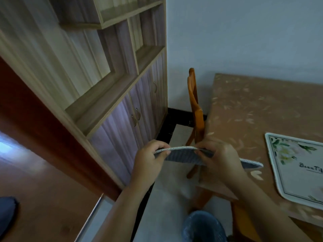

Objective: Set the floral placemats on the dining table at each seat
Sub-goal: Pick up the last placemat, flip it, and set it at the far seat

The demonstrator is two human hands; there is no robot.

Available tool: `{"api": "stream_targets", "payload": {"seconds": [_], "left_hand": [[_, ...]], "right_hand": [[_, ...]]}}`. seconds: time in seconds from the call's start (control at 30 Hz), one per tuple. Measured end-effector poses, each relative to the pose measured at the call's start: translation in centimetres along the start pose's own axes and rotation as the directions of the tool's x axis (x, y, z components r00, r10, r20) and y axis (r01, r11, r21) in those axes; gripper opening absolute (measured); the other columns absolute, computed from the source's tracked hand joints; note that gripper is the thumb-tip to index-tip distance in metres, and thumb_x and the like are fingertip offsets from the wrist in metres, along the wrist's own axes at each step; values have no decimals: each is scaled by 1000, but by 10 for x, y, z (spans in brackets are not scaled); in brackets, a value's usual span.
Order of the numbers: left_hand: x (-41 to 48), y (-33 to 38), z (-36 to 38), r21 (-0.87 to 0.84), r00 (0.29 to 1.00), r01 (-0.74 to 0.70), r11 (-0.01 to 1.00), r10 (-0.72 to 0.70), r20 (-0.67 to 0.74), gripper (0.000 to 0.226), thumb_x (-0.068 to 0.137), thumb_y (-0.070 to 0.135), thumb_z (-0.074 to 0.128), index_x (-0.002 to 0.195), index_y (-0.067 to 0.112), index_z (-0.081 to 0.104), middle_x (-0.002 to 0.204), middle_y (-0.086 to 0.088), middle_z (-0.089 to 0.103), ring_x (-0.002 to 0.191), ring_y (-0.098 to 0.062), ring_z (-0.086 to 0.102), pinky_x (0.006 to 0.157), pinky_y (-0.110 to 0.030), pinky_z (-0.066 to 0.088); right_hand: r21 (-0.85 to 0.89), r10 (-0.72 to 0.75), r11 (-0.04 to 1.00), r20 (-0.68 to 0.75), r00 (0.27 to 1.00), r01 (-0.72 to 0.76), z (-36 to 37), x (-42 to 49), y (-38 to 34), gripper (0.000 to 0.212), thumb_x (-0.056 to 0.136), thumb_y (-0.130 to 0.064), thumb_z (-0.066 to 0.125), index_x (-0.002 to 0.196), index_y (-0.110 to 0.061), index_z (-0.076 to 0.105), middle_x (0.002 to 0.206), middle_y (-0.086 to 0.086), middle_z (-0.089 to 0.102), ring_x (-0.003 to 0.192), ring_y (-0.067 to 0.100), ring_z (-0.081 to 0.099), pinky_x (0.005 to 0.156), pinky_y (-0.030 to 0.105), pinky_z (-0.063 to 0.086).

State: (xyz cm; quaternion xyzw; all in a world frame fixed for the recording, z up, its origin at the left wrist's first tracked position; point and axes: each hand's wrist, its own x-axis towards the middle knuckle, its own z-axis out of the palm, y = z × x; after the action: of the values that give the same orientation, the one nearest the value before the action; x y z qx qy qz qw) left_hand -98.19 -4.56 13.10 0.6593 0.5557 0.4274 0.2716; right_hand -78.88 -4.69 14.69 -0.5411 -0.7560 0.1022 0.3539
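left hand: the left hand (150, 158) gripped the left end of a grey-blue ribbed placemat with a white scalloped border (181, 155), fingers curled round its edge.
right hand: the right hand (220, 158) held the same mat further along, fingers curled over the border. The arm reached forward from the lower right.
held mat: it hung in the air roughly level, sagging a little between the hands. Its right tip reached just over the near left corner of the brown leaf-patterned surface (253, 105). only its underside showed, so its print could not be told.
step in hand: by my reading, a mat was being carried to a seat and was not yet laid.
laid mat: a white rectangular placemat with green and cream flowers (300, 165) lay flat on the surface, well to the right of the hands.
next move: it likely called for turning the mat face up, lowering it flat before the orange wooden chair (195, 105) at the left side, and squaring it to the edge.
beyond: a pale wooden cabinet (111, 95) stood to the left.
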Motion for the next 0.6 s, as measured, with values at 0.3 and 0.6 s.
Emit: {"api": "stream_targets", "payload": {"seconds": [0.3,0.6], "left_hand": [[69,-42,-48,-106,987,-95,990,108,120,14,79,3,65,79,18,66,78,14,62,76,10,54,64,-3,38],[148,-42,-40,-144,924,-298,944,323,206,13,78,2,65,80,15,67,79,13,62,82,4,56,70,-3,36]], "right_hand": [[-77,113,990,-87,990,-120,39,47,-44,12,74,-3,71,82,-11,71,81,5,68,71,23,63,59,43,54],[-166,179,962,-225,958,-218,41,92,-31,14,71,-3,72,77,-15,70,78,0,67,68,18,62,56,28,48]]}}
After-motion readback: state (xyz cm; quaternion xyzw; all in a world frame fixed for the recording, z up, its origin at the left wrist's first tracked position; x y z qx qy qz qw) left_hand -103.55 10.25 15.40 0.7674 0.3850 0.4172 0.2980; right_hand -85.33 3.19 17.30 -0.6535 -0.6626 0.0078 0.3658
